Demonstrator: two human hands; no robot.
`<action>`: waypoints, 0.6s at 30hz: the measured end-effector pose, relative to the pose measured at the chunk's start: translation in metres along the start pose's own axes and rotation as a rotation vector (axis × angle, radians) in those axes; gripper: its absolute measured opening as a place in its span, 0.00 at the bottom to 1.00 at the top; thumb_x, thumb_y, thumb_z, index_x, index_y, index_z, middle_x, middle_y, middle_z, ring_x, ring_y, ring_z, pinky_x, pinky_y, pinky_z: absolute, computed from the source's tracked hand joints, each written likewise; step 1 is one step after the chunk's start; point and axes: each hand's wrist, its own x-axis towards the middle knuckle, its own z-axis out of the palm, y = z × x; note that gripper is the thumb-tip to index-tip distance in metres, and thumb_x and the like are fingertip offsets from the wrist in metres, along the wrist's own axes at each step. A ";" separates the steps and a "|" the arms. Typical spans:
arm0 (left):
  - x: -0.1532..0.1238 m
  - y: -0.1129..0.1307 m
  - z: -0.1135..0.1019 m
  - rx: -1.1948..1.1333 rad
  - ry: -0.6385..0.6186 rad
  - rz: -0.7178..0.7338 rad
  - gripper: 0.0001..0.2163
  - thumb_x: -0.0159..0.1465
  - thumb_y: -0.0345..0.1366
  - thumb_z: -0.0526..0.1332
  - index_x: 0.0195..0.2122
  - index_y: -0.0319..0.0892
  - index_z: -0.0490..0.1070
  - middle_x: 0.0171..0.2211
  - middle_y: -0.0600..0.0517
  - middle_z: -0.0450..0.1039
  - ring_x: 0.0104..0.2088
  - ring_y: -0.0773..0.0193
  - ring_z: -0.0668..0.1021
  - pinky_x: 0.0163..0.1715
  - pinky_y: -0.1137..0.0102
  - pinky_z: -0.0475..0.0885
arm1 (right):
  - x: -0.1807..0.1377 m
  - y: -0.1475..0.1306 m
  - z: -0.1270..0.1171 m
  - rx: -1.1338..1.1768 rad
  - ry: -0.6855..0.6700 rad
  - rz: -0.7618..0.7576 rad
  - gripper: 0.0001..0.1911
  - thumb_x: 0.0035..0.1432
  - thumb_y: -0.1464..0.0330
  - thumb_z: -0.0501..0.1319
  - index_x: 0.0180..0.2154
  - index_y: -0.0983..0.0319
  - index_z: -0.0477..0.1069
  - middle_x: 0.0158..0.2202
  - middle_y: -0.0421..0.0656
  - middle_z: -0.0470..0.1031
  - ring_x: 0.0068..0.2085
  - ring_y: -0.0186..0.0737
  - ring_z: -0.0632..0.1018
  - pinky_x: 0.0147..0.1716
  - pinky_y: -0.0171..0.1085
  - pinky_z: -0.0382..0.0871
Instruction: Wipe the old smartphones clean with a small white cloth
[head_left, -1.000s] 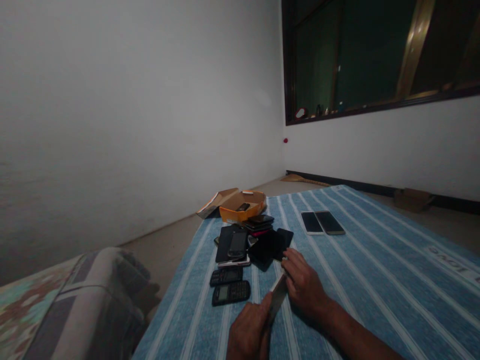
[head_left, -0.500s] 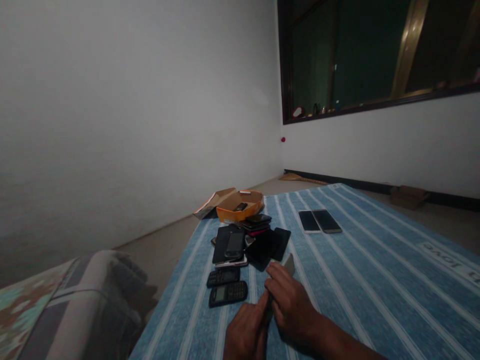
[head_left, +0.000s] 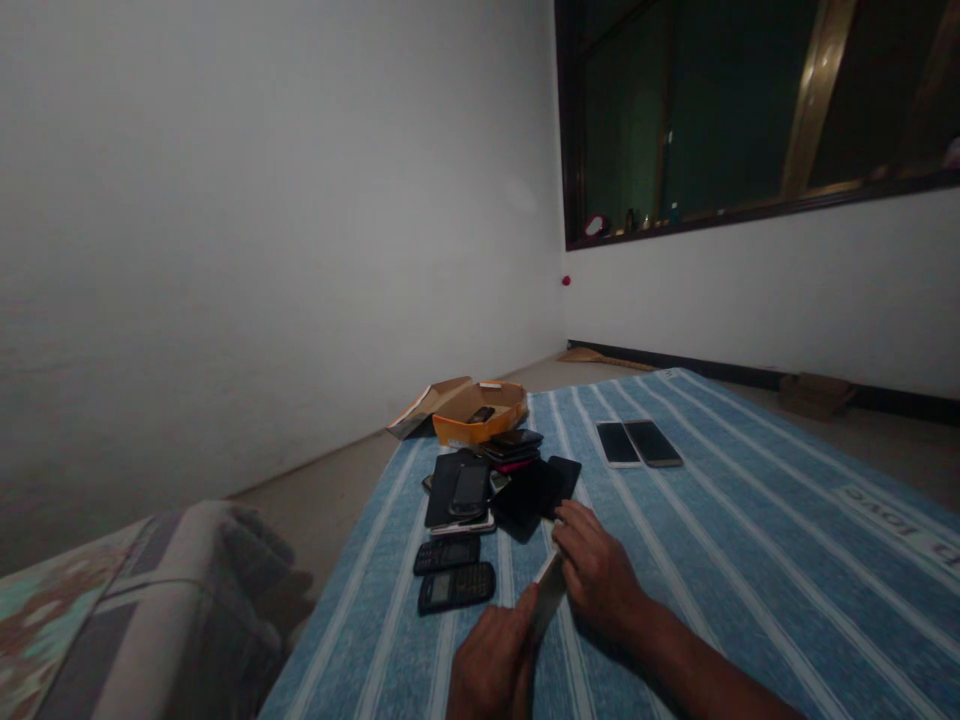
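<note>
Low in the head view, a thin flat phone [head_left: 550,592] with a light edge is tilted up between my hands. My left hand [head_left: 491,660] is closed around its near end, thumb along the edge. The fingers of my right hand [head_left: 596,570] are curled on its far end. Just to the left lie two black keypad phones [head_left: 456,588], one behind the other. Beyond my hands is a loose pile of phones, with a dark slider-like phone [head_left: 470,490] on top and flat black ones [head_left: 529,495] beside it.
An open orange cardboard box [head_left: 480,428] stands behind the pile, a small phone [head_left: 481,413] inside. Two smartphones [head_left: 636,443] lie side by side farther right on the blue striped cloth [head_left: 750,560]. A blanket-covered surface [head_left: 172,610] is at left; a brown carton [head_left: 816,393] stands by the wall.
My right hand has shifted slightly right and away from my left hand. More of the held phone now shows between them, turned edge-up. The other phones have stayed in place.
</note>
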 end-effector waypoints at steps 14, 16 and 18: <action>0.004 0.001 -0.005 -0.009 -0.016 0.031 0.22 0.71 0.29 0.50 0.66 0.39 0.59 0.32 0.46 0.77 0.28 0.62 0.78 0.27 0.71 0.76 | -0.005 -0.022 0.004 0.122 -0.099 -0.039 0.18 0.48 0.81 0.53 0.40 0.63 0.70 0.51 0.55 0.74 0.60 0.52 0.70 0.58 0.53 0.69; 0.002 0.000 -0.003 -0.015 -0.009 0.015 0.21 0.72 0.30 0.49 0.65 0.38 0.60 0.31 0.47 0.77 0.27 0.62 0.77 0.25 0.71 0.75 | -0.003 -0.015 0.003 0.104 -0.088 -0.011 0.19 0.47 0.82 0.52 0.40 0.63 0.70 0.51 0.54 0.73 0.60 0.52 0.70 0.58 0.55 0.68; 0.001 0.000 -0.002 -0.013 -0.005 0.003 0.20 0.72 0.30 0.49 0.64 0.38 0.62 0.29 0.47 0.76 0.26 0.62 0.77 0.24 0.72 0.74 | -0.002 -0.006 0.004 0.080 -0.063 0.000 0.20 0.46 0.82 0.52 0.40 0.62 0.70 0.50 0.54 0.73 0.59 0.52 0.70 0.58 0.55 0.69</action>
